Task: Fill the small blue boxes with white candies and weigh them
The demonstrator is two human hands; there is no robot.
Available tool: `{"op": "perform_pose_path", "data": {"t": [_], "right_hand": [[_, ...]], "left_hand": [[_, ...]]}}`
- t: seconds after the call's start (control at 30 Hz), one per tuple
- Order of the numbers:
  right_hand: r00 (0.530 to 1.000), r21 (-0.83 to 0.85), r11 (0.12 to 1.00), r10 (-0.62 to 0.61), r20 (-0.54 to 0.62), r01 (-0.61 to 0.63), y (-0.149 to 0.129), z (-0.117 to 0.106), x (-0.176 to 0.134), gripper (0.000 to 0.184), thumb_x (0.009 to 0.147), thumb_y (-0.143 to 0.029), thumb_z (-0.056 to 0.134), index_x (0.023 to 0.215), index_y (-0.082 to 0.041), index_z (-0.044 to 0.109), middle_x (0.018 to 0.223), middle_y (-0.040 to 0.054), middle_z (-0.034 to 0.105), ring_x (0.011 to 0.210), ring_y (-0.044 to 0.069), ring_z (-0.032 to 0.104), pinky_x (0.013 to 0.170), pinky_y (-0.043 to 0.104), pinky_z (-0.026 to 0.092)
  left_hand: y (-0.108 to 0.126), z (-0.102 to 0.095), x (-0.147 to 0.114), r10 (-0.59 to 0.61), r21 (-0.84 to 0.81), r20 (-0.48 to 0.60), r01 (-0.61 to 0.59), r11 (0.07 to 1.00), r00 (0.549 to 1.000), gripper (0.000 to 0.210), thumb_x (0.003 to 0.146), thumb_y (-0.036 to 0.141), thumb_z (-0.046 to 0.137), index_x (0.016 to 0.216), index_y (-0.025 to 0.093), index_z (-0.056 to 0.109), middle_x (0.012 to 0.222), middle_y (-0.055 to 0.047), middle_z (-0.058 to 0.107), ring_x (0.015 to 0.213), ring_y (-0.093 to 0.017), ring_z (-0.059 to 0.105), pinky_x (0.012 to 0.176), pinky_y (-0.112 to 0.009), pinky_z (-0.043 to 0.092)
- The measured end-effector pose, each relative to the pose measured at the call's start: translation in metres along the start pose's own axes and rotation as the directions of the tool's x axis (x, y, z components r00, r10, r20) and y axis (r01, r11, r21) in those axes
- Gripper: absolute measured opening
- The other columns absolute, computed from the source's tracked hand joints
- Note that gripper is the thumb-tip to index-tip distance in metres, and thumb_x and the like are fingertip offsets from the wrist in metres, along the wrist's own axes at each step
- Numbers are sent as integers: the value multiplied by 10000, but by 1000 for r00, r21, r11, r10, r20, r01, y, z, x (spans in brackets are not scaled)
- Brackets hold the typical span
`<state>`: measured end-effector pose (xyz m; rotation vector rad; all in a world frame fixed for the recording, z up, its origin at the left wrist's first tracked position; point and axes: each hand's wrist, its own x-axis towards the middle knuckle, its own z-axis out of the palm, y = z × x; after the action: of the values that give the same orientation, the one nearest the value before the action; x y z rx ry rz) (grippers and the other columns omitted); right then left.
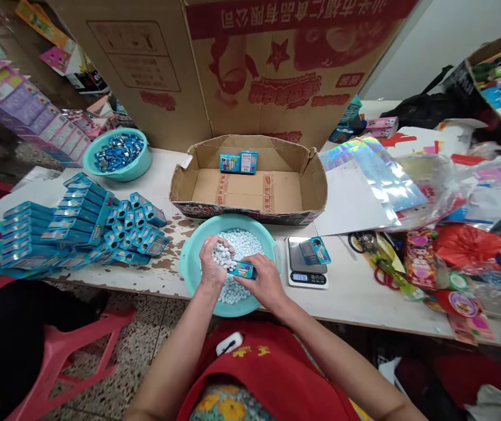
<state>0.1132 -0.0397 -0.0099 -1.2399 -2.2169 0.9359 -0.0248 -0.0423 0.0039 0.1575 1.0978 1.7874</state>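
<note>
A turquoise basin holds many small pale-blue candies. Above them my left hand is cupped around a heap of candies. Gripped in my right hand is a small blue candy box, its left end touching the heap. Just right of the basin stands a digital scale with another blue box lying on it; its display is lit.
An open cardboard tray behind the basin holds two blue boxes. Stacked blue boxes and a bowl of blue-silver pieces stand left. Scissors and packaging clutter lie right. A tall carton blocks the back.
</note>
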Motion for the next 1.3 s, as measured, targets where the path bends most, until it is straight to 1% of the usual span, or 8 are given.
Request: {"op": "perform_pose_path", "data": {"t": [0.1,0.3,0.47,0.63,0.7,1.0,1.2,1.3], "right_hand": [[1000,-1,1000,2,4,-2,-3,-5,4,367,670,-300,790,983,-221,615,955,38,644,934,248,578,797,351,390],[1000,60,998,22,-12,-21,1,-9,8,353,680,-308,786,974,-213,615,947,38,650,935,243,589,791,343,417],[999,111,994,26,-31,-22,-2,-14,8,346,674,-293,787,964,-219,615,937,34,650,920,240,593,784,342,431],[997,149,989,27,-66,-17,-6,-16,7,333,681,-288,781,957,-223,607,936,31,641,918,237,587,791,343,437],[997,160,987,38,-72,-26,-5,-15,7,334,673,-268,786,950,-219,606,926,29,638,913,234,587,789,341,440],[991,227,974,49,-121,-21,-2,-16,10,320,674,-234,777,943,-212,606,914,26,635,904,221,589,793,334,446],[990,293,954,97,-101,-64,2,-10,15,321,667,-226,777,945,-214,616,910,29,636,887,220,592,790,342,462],[991,334,941,86,-103,-47,0,-15,14,317,677,-253,774,951,-218,619,915,32,632,882,217,588,796,350,469]], "left_hand": [[0,4,1,-12,37,-22,13,999,1000,259,748,395,612,719,162,502,635,19,535,523,-105,542,515,-233,432],[-2,14,0,37,151,-18,-34,988,999,262,719,380,657,704,158,519,625,26,546,496,-99,539,493,-229,416],[-1,19,-2,70,221,-1,-68,973,998,270,755,375,638,659,161,505,471,51,459,474,-112,534,526,-232,426],[3,26,-5,133,282,14,-131,950,991,265,756,377,638,662,160,517,597,20,539,538,-105,545,537,-229,441],[3,28,-5,128,301,22,-128,945,992,270,767,378,628,654,159,518,572,23,525,519,-104,533,531,-230,435],[4,35,-4,146,294,23,-146,945,989,234,792,346,610,684,156,526,564,27,510,527,-102,528,559,-231,434],[4,40,-10,34,282,33,-42,959,999,251,793,381,599,694,163,525,549,29,490,477,-89,481,474,-206,378],[13,38,-6,66,262,20,-69,963,998,255,785,400,595,707,171,518,559,29,482,465,-85,451,447,-199,346]]}}
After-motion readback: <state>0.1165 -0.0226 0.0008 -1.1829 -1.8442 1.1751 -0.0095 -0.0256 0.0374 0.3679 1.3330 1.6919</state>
